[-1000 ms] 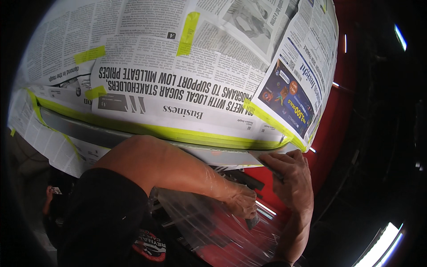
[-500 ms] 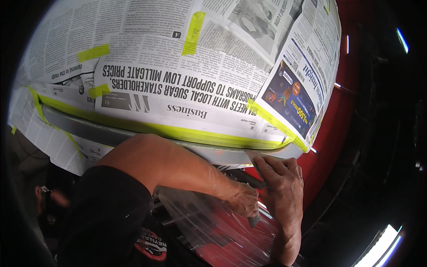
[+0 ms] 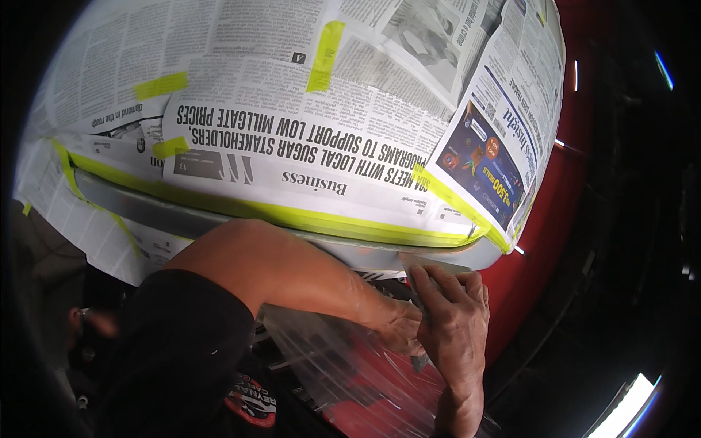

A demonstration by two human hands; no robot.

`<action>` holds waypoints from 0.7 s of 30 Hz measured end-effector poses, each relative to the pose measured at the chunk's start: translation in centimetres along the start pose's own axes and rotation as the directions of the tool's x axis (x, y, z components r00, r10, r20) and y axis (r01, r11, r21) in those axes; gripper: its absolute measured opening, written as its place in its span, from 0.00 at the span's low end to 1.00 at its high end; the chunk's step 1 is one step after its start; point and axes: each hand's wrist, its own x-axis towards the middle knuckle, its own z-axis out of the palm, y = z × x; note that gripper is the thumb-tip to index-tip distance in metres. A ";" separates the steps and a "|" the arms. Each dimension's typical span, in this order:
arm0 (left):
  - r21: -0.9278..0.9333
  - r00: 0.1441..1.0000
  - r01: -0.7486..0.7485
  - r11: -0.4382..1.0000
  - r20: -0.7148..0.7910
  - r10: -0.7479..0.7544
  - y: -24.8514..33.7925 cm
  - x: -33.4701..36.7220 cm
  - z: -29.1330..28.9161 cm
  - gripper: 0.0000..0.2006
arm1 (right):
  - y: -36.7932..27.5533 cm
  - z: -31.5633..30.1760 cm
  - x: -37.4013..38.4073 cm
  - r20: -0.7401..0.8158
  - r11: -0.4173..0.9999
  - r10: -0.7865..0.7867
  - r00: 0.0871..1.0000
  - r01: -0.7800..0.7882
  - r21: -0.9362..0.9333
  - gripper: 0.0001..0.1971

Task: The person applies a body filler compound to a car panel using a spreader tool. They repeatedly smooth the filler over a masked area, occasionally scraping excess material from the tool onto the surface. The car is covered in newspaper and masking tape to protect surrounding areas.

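Observation:
My right hand (image 3: 454, 310) pinches a thin flat spreader (image 3: 437, 263), its edge against the right end of a smooth grey strip of car body (image 3: 350, 252). Just left of it and lower, my left hand (image 3: 400, 328) is closed around a small flat grey scraper (image 3: 420, 362), of which only a corner shows below the fingers. My left forearm crosses in front of the strip and hides part of it. Yellow-green masking tape (image 3: 307, 217) runs along the strip's upper edge, holding down newspaper sheets (image 3: 241, 95).
Clear plastic film (image 3: 321, 358) hangs over red bodywork beneath my hands. More red bodywork (image 3: 548, 212) curves down on the right. Newspaper (image 3: 91, 226) also hangs below the strip at left. A bright light or reflection (image 3: 621, 412) shows at lower right.
My right hand has shifted slightly left and down with the spreader along the strip. My left hand stays close beside it, now partly behind the right. The whole view has moved a little.

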 end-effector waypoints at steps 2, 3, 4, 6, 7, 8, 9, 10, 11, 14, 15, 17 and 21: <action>-0.030 0.989 0.136 0.990 0.062 -0.134 0.8 -0.3 -0.6 0.09 | 0.2 -0.2 0.2 -0.024 0.999 -0.019 1.000 0.018 -0.028 0.27; 0.013 0.979 0.195 0.981 0.061 -0.195 0.4 -0.2 -0.2 0.09 | 0.3 -0.4 0.2 -0.037 0.999 -0.025 0.999 0.023 -0.044 0.27; -0.208 0.964 0.265 0.942 0.057 -0.259 0.0 -0.1 0.1 0.08 | 0.1 -0.3 0.3 -0.044 0.999 -0.031 0.999 0.029 -0.030 0.27; -0.515 0.940 0.317 0.796 0.058 -0.337 -0.7 0.1 0.7 0.08 | -0.4 -0.2 0.6 -0.057 0.999 -0.033 0.998 0.033 -0.001 0.27; -0.563 0.937 0.320 0.762 0.069 -0.342 -1.0 0.3 1.1 0.08 | -0.6 0.0 0.5 -0.044 0.999 -0.035 0.998 0.034 -0.009 0.28; -0.548 0.940 0.320 0.773 0.077 -0.333 -1.3 0.4 1.3 0.08 | -0.7 0.2 0.5 -0.030 0.999 -0.036 0.999 0.036 -0.018 0.28; -0.534 0.940 0.320 0.783 0.080 -0.330 -1.5 0.5 1.4 0.07 | -0.7 0.5 0.4 -0.015 0.999 -0.042 0.999 0.042 -0.023 0.29; -0.523 0.943 0.318 0.791 0.085 -0.323 -1.6 0.6 1.6 0.07 | -0.7 0.4 0.3 -0.004 0.999 -0.031 1.000 0.031 -0.022 0.30; -0.513 0.943 0.319 0.797 0.091 -0.319 -1.8 0.6 1.6 0.07 | -0.9 0.1 0.0 0.008 1.000 -0.018 1.000 0.018 -0.022 0.31; -0.496 0.940 0.324 0.806 0.073 -0.333 -2.6 0.3 1.3 0.07 | -0.4 0.2 0.0 -0.002 0.998 -0.059 0.998 0.059 -0.014 0.32; -0.499 0.941 0.323 0.804 0.075 -0.331 -2.6 0.3 1.2 0.07 | -0.3 0.0 -0.1 -0.012 0.998 -0.068 0.998 0.068 -0.018 0.33; -0.498 0.941 0.322 0.805 0.078 -0.328 -2.7 0.4 1.3 0.07 | -0.8 -0.2 0.4 -0.011 0.998 -0.068 0.998 0.068 -0.010 0.33; -0.508 0.940 0.325 0.798 0.083 -0.330 -2.7 0.1 1.4 0.07 | -1.2 1.2 0.6 0.003 0.995 -0.098 0.995 0.098 -0.024 0.32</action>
